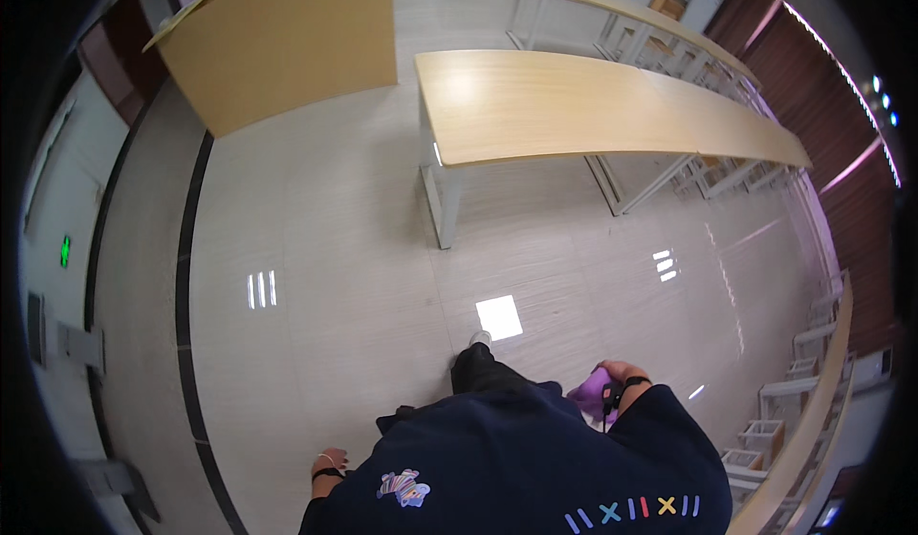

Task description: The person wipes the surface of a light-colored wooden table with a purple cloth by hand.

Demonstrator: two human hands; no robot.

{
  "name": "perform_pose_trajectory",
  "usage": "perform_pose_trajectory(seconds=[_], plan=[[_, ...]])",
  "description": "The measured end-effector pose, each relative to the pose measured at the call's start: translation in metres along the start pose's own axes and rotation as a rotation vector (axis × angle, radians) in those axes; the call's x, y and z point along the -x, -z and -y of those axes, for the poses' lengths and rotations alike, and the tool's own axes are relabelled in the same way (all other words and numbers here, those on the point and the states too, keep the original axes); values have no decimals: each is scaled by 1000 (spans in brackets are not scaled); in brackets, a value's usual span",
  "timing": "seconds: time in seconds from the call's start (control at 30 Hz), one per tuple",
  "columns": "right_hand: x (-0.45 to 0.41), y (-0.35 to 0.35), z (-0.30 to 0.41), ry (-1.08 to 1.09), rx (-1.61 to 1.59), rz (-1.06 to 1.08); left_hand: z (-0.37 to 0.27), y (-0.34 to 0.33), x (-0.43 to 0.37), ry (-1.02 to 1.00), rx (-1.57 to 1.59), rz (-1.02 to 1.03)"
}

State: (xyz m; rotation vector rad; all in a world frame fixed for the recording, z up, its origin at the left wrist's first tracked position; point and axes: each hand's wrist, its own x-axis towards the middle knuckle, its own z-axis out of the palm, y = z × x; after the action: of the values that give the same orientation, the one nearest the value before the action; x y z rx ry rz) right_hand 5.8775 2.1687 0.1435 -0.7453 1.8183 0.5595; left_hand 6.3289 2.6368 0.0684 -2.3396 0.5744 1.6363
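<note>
My right hand [621, 371], at the lower right beside my dark shirt, is closed on a purple cloth [592, 393] that hangs below the fingers. A black wristband and a small dark device with a cable are at that wrist. On the other side, my left hand [336, 456] hangs low near my hip, wearing a light bracelet and a black band; no object shows in it, and its fingers are too small and partly hidden to judge. One light shoe [481, 338] shows on the tiled floor below dark trousers.
A long wood-topped table [552, 108] with white metal legs stands ahead. Behind it is another long table [617, 8] with stools. A wood-coloured counter [287, 47] stands at the upper left. A curved row of tables [817, 406] and stools [762, 431] lines the right.
</note>
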Motion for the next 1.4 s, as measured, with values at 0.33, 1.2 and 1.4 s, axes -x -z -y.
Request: perform_pose_trajectory(seconds=[0.33, 1.2, 1.4], plan=[[-46, 143, 220, 673, 377, -198, -166, 145, -135, -268, 615, -453], [-43, 208, 662, 867, -638, 205, -352, 313, -244, 57, 652, -118], [-99, 278, 663, 828, -568, 146, -464, 414, -215, -160, 736, -481]])
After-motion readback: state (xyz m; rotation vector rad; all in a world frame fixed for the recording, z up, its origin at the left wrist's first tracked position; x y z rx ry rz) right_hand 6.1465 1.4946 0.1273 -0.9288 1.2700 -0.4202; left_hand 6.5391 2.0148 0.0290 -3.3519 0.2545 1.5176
